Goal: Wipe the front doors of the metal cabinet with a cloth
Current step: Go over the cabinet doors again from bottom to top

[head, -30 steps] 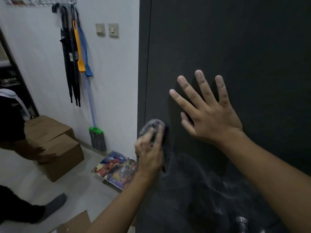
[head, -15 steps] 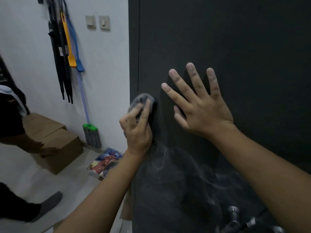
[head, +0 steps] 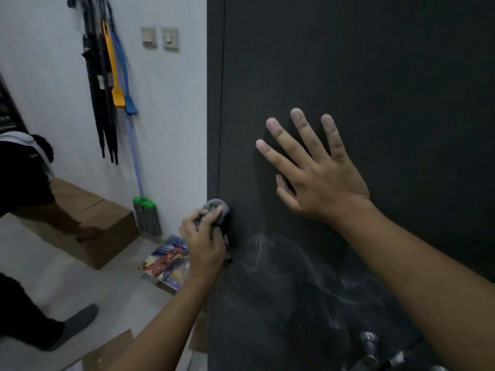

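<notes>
The dark metal cabinet door (head: 375,76) fills the right half of the head view. My left hand (head: 205,236) grips a bunched grey cloth (head: 218,207) and presses it against the door near its left edge. My right hand (head: 313,172) lies flat on the door with fingers spread, higher and to the right of the cloth. Pale wipe streaks (head: 267,253) curve across the door below my hands. A shiny metal handle (head: 371,344) shows at the bottom of the door.
A white wall at left carries two switches (head: 160,37), hanging umbrellas (head: 99,76) and a mop (head: 146,212). Cardboard boxes (head: 107,226) and colourful packets (head: 168,259) sit on the floor. Another person (head: 24,183) bends over a box at far left.
My left hand carried the cloth up along the door's left edge, then back down to a lower spot. My right hand stayed flat on the door.
</notes>
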Action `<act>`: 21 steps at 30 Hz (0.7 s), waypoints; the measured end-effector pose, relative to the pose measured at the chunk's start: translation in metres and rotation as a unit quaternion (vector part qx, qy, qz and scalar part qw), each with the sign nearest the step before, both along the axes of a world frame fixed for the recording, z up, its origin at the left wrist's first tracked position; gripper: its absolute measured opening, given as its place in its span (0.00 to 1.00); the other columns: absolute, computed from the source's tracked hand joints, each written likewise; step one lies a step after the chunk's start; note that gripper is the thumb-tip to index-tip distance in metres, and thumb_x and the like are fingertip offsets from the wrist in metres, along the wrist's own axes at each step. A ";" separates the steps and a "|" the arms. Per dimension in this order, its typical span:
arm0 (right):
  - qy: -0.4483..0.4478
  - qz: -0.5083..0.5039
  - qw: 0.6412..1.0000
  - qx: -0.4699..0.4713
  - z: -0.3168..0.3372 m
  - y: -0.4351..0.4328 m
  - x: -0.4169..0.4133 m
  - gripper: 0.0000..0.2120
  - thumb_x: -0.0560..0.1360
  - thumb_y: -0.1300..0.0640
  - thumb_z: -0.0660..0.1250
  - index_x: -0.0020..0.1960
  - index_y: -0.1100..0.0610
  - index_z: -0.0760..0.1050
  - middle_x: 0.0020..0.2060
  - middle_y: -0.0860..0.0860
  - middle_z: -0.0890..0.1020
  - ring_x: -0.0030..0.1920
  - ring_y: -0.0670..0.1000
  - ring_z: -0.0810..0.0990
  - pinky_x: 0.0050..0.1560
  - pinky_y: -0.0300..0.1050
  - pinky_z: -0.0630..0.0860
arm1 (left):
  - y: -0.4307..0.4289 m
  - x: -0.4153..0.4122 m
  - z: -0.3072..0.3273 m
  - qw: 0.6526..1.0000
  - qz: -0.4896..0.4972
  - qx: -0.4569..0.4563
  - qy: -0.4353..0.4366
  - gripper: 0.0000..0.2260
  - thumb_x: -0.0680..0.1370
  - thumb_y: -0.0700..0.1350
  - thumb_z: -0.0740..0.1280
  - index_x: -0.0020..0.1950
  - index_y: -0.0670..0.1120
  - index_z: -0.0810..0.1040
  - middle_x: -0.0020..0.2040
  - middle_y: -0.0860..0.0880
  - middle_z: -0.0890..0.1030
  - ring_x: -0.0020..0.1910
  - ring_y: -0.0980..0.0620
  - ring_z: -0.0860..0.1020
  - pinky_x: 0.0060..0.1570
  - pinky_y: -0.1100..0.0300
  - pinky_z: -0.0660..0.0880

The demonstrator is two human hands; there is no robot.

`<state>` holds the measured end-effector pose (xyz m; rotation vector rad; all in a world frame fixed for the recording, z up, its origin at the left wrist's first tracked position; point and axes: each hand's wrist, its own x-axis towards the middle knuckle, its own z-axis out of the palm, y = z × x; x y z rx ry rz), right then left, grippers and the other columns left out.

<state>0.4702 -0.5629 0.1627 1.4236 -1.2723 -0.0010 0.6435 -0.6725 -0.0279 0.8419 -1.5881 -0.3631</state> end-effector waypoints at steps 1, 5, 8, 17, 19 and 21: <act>0.000 0.000 1.000 0.002 0.000 0.000 0.000 0.30 0.81 0.47 0.52 0.81 0.51 0.53 0.81 0.55 0.53 0.80 0.62 0.50 0.77 0.66 0.45 | 0.006 -0.010 0.010 0.998 0.022 0.040 0.053 0.19 0.75 0.31 0.63 0.63 0.45 0.79 0.58 0.38 0.70 0.58 0.49 0.66 0.59 0.48 0.70; -0.001 -0.003 1.000 0.008 0.002 0.002 0.002 0.30 0.80 0.47 0.53 0.81 0.51 0.56 0.81 0.55 0.55 0.80 0.62 0.51 0.78 0.65 0.46 | 0.043 -0.043 0.037 0.992 0.021 0.066 0.104 0.20 0.76 0.34 0.62 0.68 0.44 0.76 0.59 0.40 0.70 0.58 0.49 0.68 0.62 0.65 0.64; -0.003 -0.006 1.000 0.015 0.003 0.005 0.004 0.30 0.79 0.47 0.55 0.80 0.51 0.58 0.80 0.56 0.56 0.80 0.61 0.52 0.78 0.64 0.47 | 0.078 -0.061 0.033 0.999 -0.037 -0.007 0.025 0.22 0.78 0.40 0.61 0.73 0.47 0.71 0.65 0.41 0.68 0.64 0.54 0.63 0.68 0.68 0.58; -0.024 0.052 0.993 0.107 0.002 0.023 -0.003 0.25 0.74 0.52 0.65 0.72 0.47 0.73 0.78 0.50 0.63 0.80 0.54 0.57 0.78 0.57 0.50 | 0.082 -0.041 -0.001 0.967 -0.116 -0.132 -0.183 0.25 0.77 0.43 0.63 0.75 0.50 0.67 0.71 0.43 0.65 0.67 0.46 0.66 0.74 0.61 0.56; -0.025 0.063 0.994 0.090 -0.006 0.043 -0.021 0.24 0.74 0.53 0.65 0.71 0.47 0.74 0.77 0.49 0.65 0.78 0.51 0.60 0.77 0.55 0.54 | 0.071 -0.033 0.012 0.973 -0.096 -0.140 -0.158 0.24 0.76 0.40 0.65 0.73 0.49 0.71 0.66 0.41 0.68 0.63 0.46 0.68 0.71 0.66 0.58; -0.047 0.069 0.996 0.032 -0.015 0.071 -0.045 0.23 0.77 0.53 0.64 0.72 0.47 0.73 0.77 0.48 0.65 0.78 0.50 0.63 0.76 0.55 0.58 | 0.069 -0.034 0.031 0.992 -0.059 -0.080 -0.074 0.24 0.77 0.35 0.66 0.72 0.50 0.71 0.62 0.41 0.70 0.59 0.47 0.70 0.64 0.63 0.66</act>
